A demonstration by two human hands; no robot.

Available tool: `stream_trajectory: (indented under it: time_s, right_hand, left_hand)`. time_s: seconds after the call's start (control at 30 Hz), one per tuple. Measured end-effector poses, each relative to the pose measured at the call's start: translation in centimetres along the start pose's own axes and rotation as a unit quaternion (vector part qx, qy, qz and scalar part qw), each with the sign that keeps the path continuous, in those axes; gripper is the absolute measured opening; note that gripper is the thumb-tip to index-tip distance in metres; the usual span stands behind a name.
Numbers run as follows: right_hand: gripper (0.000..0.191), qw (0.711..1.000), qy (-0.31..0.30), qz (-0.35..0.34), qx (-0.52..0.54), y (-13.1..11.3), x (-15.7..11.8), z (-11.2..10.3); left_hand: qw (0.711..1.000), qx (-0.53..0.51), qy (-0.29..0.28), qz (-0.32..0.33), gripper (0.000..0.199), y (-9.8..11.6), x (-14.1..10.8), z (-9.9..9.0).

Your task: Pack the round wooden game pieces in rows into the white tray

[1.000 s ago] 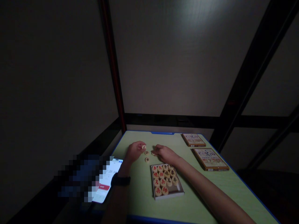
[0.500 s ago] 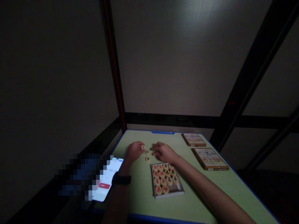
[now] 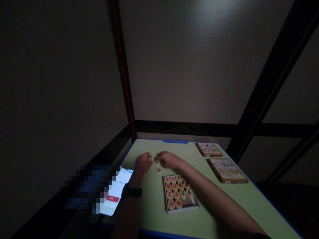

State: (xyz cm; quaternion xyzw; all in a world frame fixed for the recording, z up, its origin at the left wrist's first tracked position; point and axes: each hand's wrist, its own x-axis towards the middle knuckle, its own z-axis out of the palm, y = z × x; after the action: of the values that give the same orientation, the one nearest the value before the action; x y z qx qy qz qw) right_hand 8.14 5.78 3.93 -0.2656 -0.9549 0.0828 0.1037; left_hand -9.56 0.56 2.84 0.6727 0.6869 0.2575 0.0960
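A round wooden Chinese chess piece [image 3: 151, 159] is pinched between the thumb and fingers of my left hand [image 3: 144, 162], low over the far part of the table. Facing it, my right hand [image 3: 170, 160] is bent down with its fingertips closed at another chess piece [image 3: 157, 162]; part of the grip is hidden. One more chess piece [image 3: 159, 170] lies face up on the table just nearer to me. Closer still, an open box [image 3: 183, 210] holds rows of pieces with red and black characters. Its front right part shows bare bottom, and my right forearm covers its far right corner.
Two flat printed game boxes lie along the right side, one farther back [image 3: 208, 149] and one nearer [image 3: 227, 170]. A lit phone [image 3: 116, 192] showing a timer is at the left edge. The green table [image 3: 154, 215] has a blue rim; walls stand behind it.
My right hand has moved left, closer to my left hand, and its fingers have reached the middle piece. My left hand has lowered its piece slightly. The view has shifted a little.
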Motion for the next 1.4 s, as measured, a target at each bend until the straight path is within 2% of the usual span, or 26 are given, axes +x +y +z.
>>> stream_trajectory:
  time_s: [0.17,0.27,0.4,0.57,0.73,0.87,0.93,1.03,1.17,1.3,1.4]
  right_hand:
    - [0.047,0.999,0.012,0.036,0.018,0.5,-0.4,-0.6]
    - [0.045,1.000,0.008,0.010,0.023,0.2,-0.2,-0.5]
    - [0.036,0.999,-0.020,-0.029,-0.001,-0.6,0.8,0.3]
    - [0.022,0.998,-0.023,0.006,-0.060,-1.4,0.8,0.6]
    - [0.023,0.998,0.044,0.029,-0.044,-1.9,-1.5,-0.3]
    - [0.025,0.996,0.092,0.018,0.004,-2.1,-4.2,-1.1]
    - [0.026,0.994,0.102,0.015,0.024,-2.4,-5.7,-1.5]
    - [0.024,0.990,0.120,0.027,0.062,-2.8,-8.0,-2.2]
    - [0.020,0.981,0.141,0.061,0.115,-3.3,-10.3,-2.7]
    - [0.022,0.972,0.155,0.101,0.143,-3.3,-11.4,-2.5]
    - [0.023,0.972,0.150,0.102,0.148,-3.6,-11.8,-2.6]
  left_hand:
    - [1.000,0.005,-0.014,-0.001,0.010,-0.1,-0.2,0.3]
    - [0.999,0.025,-0.030,-0.010,0.007,-0.1,-0.3,0.2]
    - [0.998,0.045,-0.049,-0.006,0.005,0.0,-0.6,0.0]
    - [0.998,0.009,-0.058,0.013,0.011,-0.1,-0.8,0.1]
    - [0.997,-0.023,-0.066,0.029,0.017,-0.6,-0.6,0.4]
    - [0.998,-0.038,-0.022,0.036,0.027,-0.5,-0.4,0.0]
    - [0.994,-0.061,-0.048,0.070,0.031,-0.2,-0.4,-0.3]
    - [0.981,-0.072,-0.133,0.124,0.036,0.3,-0.8,-0.7]
    - [0.976,-0.047,-0.164,0.134,0.029,0.5,-1.2,-0.4]
    - [0.973,-0.047,-0.166,0.156,0.016,0.4,-1.2,0.2]
    - [0.976,-0.056,-0.150,0.146,0.011,0.7,-1.1,0.4]
